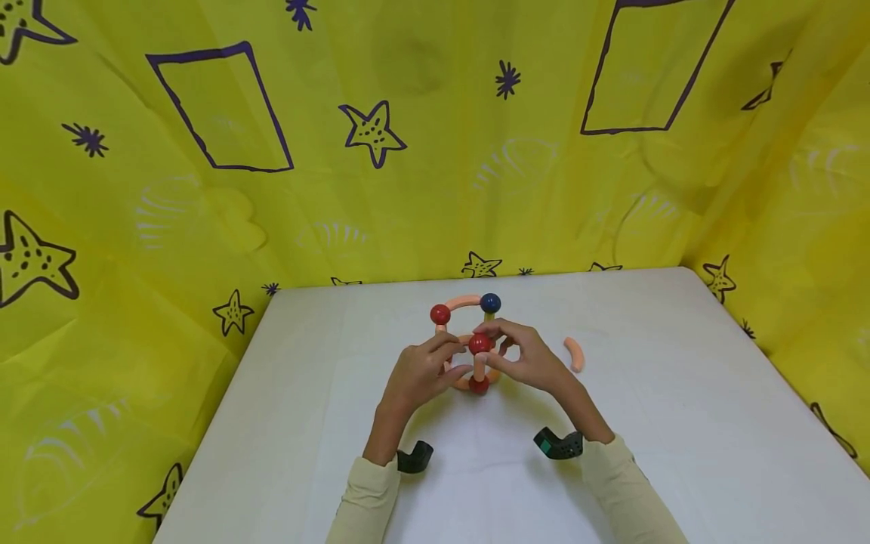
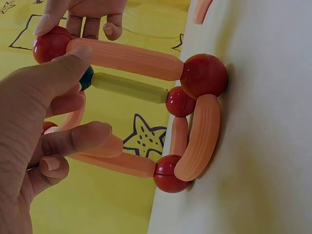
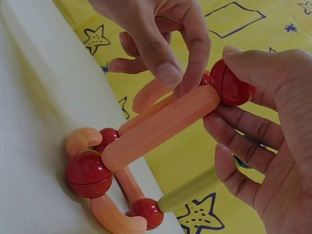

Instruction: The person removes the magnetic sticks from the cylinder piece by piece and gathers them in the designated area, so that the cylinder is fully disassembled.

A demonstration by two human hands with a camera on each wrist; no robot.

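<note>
My right hand [image 1: 519, 351] grips a red ball [image 3: 231, 85] between thumb and fingers. Beneath that ball an upright orange rod [image 3: 161, 127] runs down to a lower red ball [image 2: 204, 75] on the table. On the rod's left side, my left hand [image 1: 421, 370] bends its fingers around a short curved orange piece [image 3: 148, 95], partly hidden by them, and its thumb touches the rod. Behind stand a red ball [image 1: 440, 313] and a blue ball [image 1: 491, 303], joined by an orange arc [image 1: 464, 301]. A yellow-green rod [image 2: 129, 87] is under the blue ball.
A loose curved orange piece [image 1: 575, 355] lies on the white table [image 1: 306, 423], right of the frame. Curved orange pieces [image 2: 202, 139] link the red balls at the base. Yellow patterned cloth [image 1: 435, 211] hangs behind the table. Each wrist carries a dark camera [image 1: 557, 443].
</note>
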